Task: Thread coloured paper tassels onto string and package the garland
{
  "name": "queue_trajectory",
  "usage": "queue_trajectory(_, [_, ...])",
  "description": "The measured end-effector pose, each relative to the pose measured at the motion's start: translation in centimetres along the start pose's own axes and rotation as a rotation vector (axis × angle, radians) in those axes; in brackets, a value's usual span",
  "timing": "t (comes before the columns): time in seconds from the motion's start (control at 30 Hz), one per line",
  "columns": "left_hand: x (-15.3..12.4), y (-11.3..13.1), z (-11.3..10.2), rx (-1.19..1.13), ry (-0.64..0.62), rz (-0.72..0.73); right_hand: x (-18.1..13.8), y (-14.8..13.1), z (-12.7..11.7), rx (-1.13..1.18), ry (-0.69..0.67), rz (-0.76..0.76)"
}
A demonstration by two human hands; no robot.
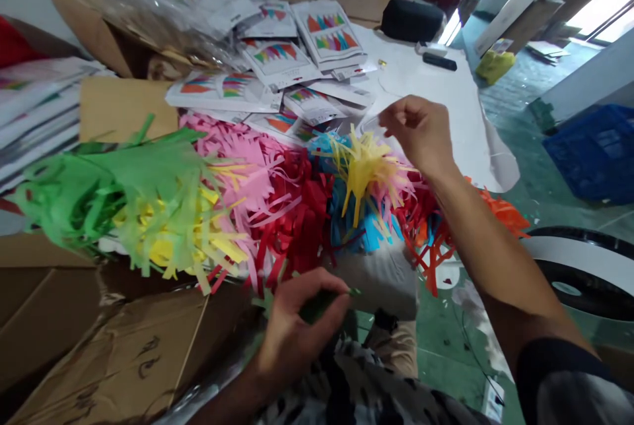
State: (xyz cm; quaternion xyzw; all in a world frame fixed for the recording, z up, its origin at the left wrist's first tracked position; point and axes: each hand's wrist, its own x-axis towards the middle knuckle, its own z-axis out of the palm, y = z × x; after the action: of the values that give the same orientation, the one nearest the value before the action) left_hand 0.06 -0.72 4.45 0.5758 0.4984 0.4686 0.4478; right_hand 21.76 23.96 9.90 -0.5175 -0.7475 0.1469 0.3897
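Note:
My left hand (304, 326) is low in the middle, thumb and forefinger pinched on a green paper strip (354, 292) whose tip pokes out past them. Farther up and to the right, my right hand (419, 131) is closed in a pinch above a yellow fringed paper tassel (365, 167); whatever it holds, if anything, is too small to make out. A row of fringed tissue tassels lies along the table's near edge: green (109, 187), pink (242, 161), red (302, 214), blue (371, 230) and orange (502, 214).
Printed packets (327, 32) are piled at the back of the white tabletop (421, 85). A black case (412, 19) and a small dark bar (439, 61) lie beyond my right hand. Cardboard boxes (123, 352) stand lower left; a blue crate (594, 154) sits at the right.

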Motion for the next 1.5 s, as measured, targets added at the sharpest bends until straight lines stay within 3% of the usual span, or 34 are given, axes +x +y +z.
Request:
queue_trajectory(0.03, [-0.3,-0.2,0.4,-0.009,-0.041,-0.006,1.2,2.0,0.1,-0.188,0.035,0.102])
queue_trajectory(0.1, [-0.7,-0.5,1.0,-0.003,-0.091,-0.021,3.0,5.9,0.4,-0.531,-0.039,0.271])
queue_trajectory(0.17, [-0.7,-0.6,1.2,0.007,-0.102,-0.034,3.7,8.6,0.9,-0.683,-0.153,0.345])
queue_trajectory(0.27, [-0.2,-0.6,1.0,-0.024,-0.103,-0.039,3.5,9.9,1.7,-0.765,-0.234,0.365])
queue_trajectory(0.47, [0.8,-0.7,0.8,-0.148,-0.065,-0.13,2.9,8.9,1.0,-0.752,-0.216,0.337])
queue_trajectory(0.6, [1.6,-0.7,0.6,-0.185,0.003,-0.16,2.1,7.3,-0.9,-0.675,-0.115,0.278])
queue_trajectory(0.8, [2.1,-0.4,0.6,-0.197,0.098,-0.129,-3.9,0.6,-2.8,-0.339,0.01,-0.086])
queue_trajectory(0.87, [2.3,-0.8,1.0,-0.192,0.118,-0.11,-6.0,-1.0,-2.7,-0.333,-0.016,-0.127])
queue_trajectory(0.97, [2.6,-1.9,1.7,-0.204,0.132,-0.114,-7.3,-1.0,-2.5,-0.404,-0.025,-0.073])
queue_trajectory(1.17, [2.4,-2.9,2.3,-0.247,0.092,-0.145,-3.5,2.9,-3.4,-0.537,0.097,0.027])
queue_trajectory(1.33, [2.1,-2.3,2.4,-0.258,0.056,-0.173,1.7,6.5,-1.8,-0.714,-0.154,0.215])
queue_trajectory(1.43, [2.1,-2.1,2.1,-0.243,0.046,-0.196,3.5,8.3,0.0,-0.77,-0.324,0.282])
queue_trajectory(1.5, [2.2,-2.1,1.9,-0.24,0.035,-0.22,4.1,9.0,0.9,-0.775,-0.368,0.296])
